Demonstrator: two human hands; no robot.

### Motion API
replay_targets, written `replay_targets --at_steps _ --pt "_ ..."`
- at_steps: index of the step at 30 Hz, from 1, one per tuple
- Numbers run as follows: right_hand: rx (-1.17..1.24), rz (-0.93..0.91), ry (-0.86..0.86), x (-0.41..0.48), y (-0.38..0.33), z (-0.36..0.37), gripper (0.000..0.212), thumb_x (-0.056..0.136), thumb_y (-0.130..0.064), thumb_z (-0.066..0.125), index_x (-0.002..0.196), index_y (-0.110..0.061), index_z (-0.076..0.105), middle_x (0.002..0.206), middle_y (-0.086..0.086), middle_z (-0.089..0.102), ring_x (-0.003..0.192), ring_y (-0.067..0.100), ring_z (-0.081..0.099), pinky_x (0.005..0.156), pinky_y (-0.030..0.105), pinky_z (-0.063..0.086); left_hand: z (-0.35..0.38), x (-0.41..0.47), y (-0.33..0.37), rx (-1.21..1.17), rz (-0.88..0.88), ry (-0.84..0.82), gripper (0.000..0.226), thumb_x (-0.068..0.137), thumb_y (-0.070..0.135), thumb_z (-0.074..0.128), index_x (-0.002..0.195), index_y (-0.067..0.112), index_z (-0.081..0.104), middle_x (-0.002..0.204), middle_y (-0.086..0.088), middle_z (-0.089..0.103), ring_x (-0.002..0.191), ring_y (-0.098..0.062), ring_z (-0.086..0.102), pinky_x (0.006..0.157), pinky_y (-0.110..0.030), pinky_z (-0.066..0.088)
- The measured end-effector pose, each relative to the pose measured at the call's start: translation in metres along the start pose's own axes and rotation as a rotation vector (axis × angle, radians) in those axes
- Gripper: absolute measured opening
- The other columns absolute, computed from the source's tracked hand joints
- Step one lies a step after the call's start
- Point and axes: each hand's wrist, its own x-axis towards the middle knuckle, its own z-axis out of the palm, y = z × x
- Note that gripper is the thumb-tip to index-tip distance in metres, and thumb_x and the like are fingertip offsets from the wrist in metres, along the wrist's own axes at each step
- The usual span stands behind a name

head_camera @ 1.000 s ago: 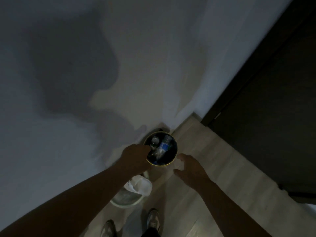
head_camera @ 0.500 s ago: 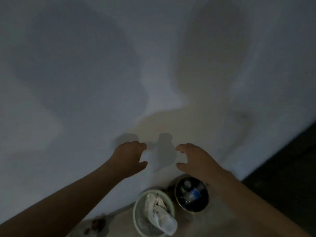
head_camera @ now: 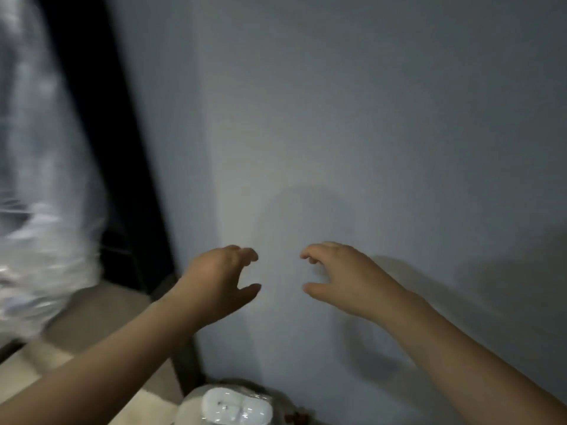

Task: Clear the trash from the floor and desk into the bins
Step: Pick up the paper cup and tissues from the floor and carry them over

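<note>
Head cam: left hand [head_camera: 214, 280] and right hand [head_camera: 343, 277] are both up by the wall [head_camera: 368, 118], fingers loosely curled, nothing in either. The pale bin [head_camera: 190, 404] sits below the hands at the frame's bottom edge, with a white crumpled wad [head_camera: 236, 408] inside.
</note>
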Motion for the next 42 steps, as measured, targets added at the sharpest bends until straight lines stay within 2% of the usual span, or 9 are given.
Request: replay_targets --at_steps 6,10,15,20,24,26,31,37,42 --pt "0.019 -0.346 -0.062 0.070 -0.170 0.038 0.050 0.085 -0.040 0.062 0.133 -0.029 0.050 0.126 -0.009 0.053 0.114 0.010 0.052 0.092 0.023 0.042 -0.076 -0.123 -0.127 0.081 -0.288 0.076 0.048 0.081 0.045 0.064 0.124 0.026 0.057 0.115 0.003 0.063 0.104 -0.018 0.061 0.086 -0.031 0.048" --pt "0.009 -0.565 -0.108 0.108 -0.273 0.070 0.048 0.083 -0.042 0.064 0.128 -0.028 0.054 0.120 -0.005 0.056 0.109 0.014 0.056 0.092 0.033 0.046 -0.104 -0.208 -0.193 0.119 -0.514 0.130 0.046 0.083 0.046 0.062 0.126 0.030 0.055 0.118 0.008 0.061 0.106 -0.013 0.060 0.087 -0.028 0.048" --pt "0.025 -0.809 -0.140 0.150 -0.388 0.111 0.044 0.083 -0.040 0.063 0.123 -0.025 0.056 0.119 -0.001 0.059 0.112 0.016 0.055 0.093 0.033 0.044 -0.131 -0.294 -0.257 0.160 -0.767 0.201 0.044 0.084 0.046 0.062 0.125 0.033 0.055 0.118 0.012 0.060 0.103 -0.006 0.060 0.083 -0.019 0.045" --pt "0.092 -1.007 -0.159 0.188 -0.488 0.153 0.044 0.084 -0.043 0.060 0.125 -0.028 0.055 0.120 -0.005 0.058 0.112 0.014 0.054 0.093 0.032 0.045 -0.150 -0.352 -0.316 0.239 -0.964 0.206 0.047 0.085 0.051 0.058 0.127 0.030 0.052 0.122 0.010 0.058 0.110 -0.008 0.056 0.090 -0.027 0.047" --pt "0.151 -1.093 -0.193 0.228 -0.554 0.174 0.043 0.083 -0.039 0.063 0.124 -0.029 0.055 0.115 -0.007 0.057 0.107 0.012 0.055 0.090 0.032 0.048 -0.166 -0.378 -0.364 0.277 -1.081 0.221 0.051 0.086 0.049 0.059 0.132 0.030 0.050 0.129 0.012 0.056 0.114 -0.005 0.054 0.093 -0.019 0.044" --pt "0.172 -1.128 -0.194 0.251 -0.585 0.183 0.044 0.083 -0.039 0.063 0.125 -0.029 0.054 0.115 -0.008 0.056 0.107 0.012 0.055 0.090 0.033 0.048 -0.176 -0.386 -0.391 0.299 -1.130 0.226 0.050 0.086 0.049 0.059 0.131 0.031 0.050 0.127 0.012 0.056 0.113 -0.004 0.054 0.093 -0.020 0.045" --pt "0.181 -1.262 -0.229 0.296 -0.664 0.224 0.049 0.085 -0.042 0.062 0.131 -0.032 0.049 0.119 -0.012 0.053 0.112 0.009 0.051 0.087 0.022 0.041 -0.184 -0.418 -0.454 0.301 -1.254 0.257 0.049 0.084 0.051 0.059 0.129 0.031 0.052 0.124 0.013 0.057 0.109 -0.004 0.055 0.092 -0.020 0.046" --pt "0.172 -1.360 -0.288 0.317 -0.767 0.286 0.050 0.085 -0.044 0.060 0.132 -0.032 0.048 0.121 -0.013 0.053 0.116 0.008 0.050 0.092 0.023 0.041 -0.185 -0.487 -0.527 0.295 -1.382 0.243 0.049 0.084 0.054 0.056 0.128 0.032 0.051 0.120 0.014 0.057 0.107 -0.003 0.055 0.091 -0.020 0.045" --pt "0.152 -1.382 -0.309 0.324 -0.865 0.337 0.050 0.084 -0.045 0.060 0.131 -0.034 0.048 0.121 -0.011 0.054 0.115 0.010 0.051 0.094 0.027 0.043 -0.194 -0.553 -0.606 0.287 -1.416 0.239 0.049 0.084 0.054 0.056 0.127 0.033 0.051 0.121 0.015 0.057 0.110 -0.004 0.055 0.092 -0.021 0.044"
